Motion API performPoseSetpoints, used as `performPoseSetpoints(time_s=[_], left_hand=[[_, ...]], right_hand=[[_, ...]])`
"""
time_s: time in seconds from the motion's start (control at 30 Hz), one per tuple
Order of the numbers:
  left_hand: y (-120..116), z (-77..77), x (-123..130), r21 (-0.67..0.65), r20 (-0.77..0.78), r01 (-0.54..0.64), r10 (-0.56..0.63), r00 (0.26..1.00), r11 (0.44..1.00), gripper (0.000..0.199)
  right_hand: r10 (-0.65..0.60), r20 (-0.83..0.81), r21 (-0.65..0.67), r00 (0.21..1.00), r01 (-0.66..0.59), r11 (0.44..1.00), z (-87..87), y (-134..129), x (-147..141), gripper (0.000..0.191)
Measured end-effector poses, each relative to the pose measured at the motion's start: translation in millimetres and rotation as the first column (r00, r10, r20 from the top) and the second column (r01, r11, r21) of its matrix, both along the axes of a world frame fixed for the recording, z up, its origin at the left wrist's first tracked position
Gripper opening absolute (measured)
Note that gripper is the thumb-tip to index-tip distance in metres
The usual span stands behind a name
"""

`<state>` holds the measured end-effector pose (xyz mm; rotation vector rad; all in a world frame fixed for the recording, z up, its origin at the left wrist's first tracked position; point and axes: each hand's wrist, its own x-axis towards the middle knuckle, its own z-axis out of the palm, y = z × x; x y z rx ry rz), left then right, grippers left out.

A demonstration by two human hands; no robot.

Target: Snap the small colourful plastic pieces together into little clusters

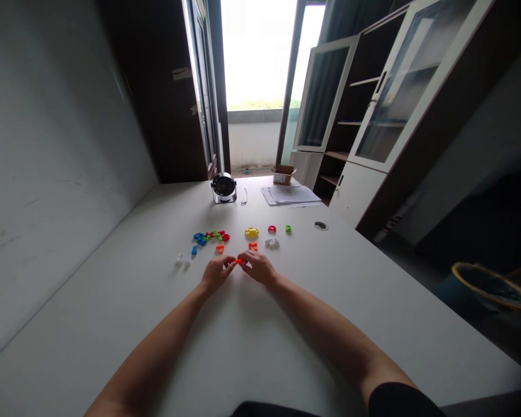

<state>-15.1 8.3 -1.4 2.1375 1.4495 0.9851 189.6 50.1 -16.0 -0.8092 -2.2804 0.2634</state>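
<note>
My left hand [217, 272] and my right hand [257, 267] meet above the white table, fingers closed on a small orange plastic piece [238, 261] between them. Fingertips cover part of it, so its exact shape is hidden. Just beyond my hands lie two more orange pieces, one on the left [219, 248] and one on the right [253, 246]. Farther out on the right are a yellow piece [252, 232], a red piece [272, 229], a green piece [288, 228] and a white cluster [272, 243]. A mixed group of blue pieces [200, 238], red and green ones sits to the left.
White pieces [180, 260] lie at the left. Toward the far edge of the table [156, 231] stand a round black device [224, 188], papers [292, 195] and an open cardboard box [283, 174]. A cable hole [320, 226] is at the right, with a cabinet [360, 191] beyond.
</note>
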Motion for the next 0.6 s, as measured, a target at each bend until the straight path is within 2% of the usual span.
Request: performPoseSetpoints(time_s=[0.37,0.6], left_hand=[[-3.5,1.2,1.9,0.054,-0.029,-0.026,0.028,0.999,0.998,0.016],[-0.9,1.0,0.5,0.033,-0.010,-0.045,0.046,0.999,0.998,0.025]], right_hand=[[-0.016,-0.041,-0.014,0.999,0.015,1.000,2.8,-1.5,0.5,0.006],[-0.029,-0.047,-0.057,0.998,0.026,0.998,4.4,-4.1,0.4,0.023]])
